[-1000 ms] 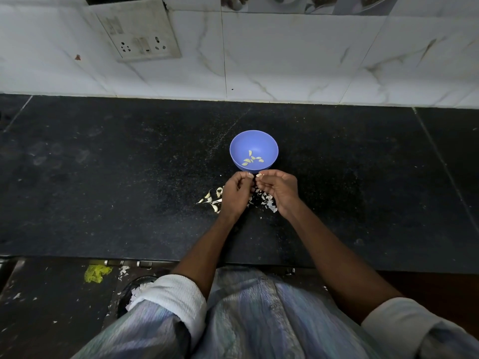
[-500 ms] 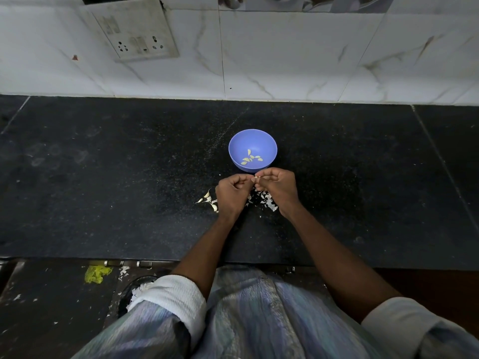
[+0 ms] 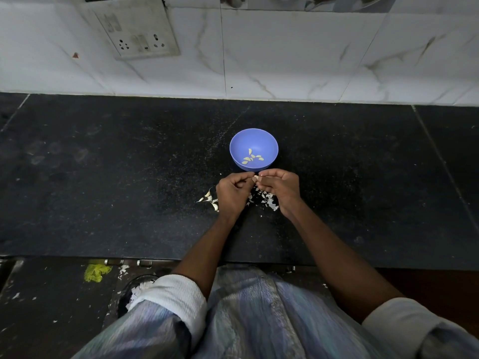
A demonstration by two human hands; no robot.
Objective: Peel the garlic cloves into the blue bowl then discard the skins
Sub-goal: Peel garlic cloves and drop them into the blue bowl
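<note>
Black stone tabletop (image 3: 103, 177): dark and speckled, running back to a white marbled tile wall (image 3: 285, 60) with a socket plate (image 3: 134, 29) at the upper left.
Blue bowl (image 3: 237, 143): upright on the tabletop, just beyond the hands, not touching them as far as can be seen.
Peeled cloves (image 3: 252, 157): a small handful lying in the bottom of the bowl.
Left hand (image 3: 232, 193): fingers curled in, thumb and fingertips pinching one end of a garlic clove (image 3: 256, 177).
Right hand (image 3: 281, 186): fingers curled likewise, pinching the same clove from the other side (the clove is a pale speck between the fingertips, mostly hidden).
Position of the hands: both meet just in front of the bowl's near wall, above the tabletop.
Skins (image 3: 268, 200): white scraps scattered on the tabletop under and beside the right hand.
Unpeeled cloves (image 3: 210, 198): a few pale pieces just left of the left hand.
Floor (image 3: 39, 307): dark, with white flecks and a yellow scrap (image 3: 96, 272) near the tabletop's front edge.
</note>
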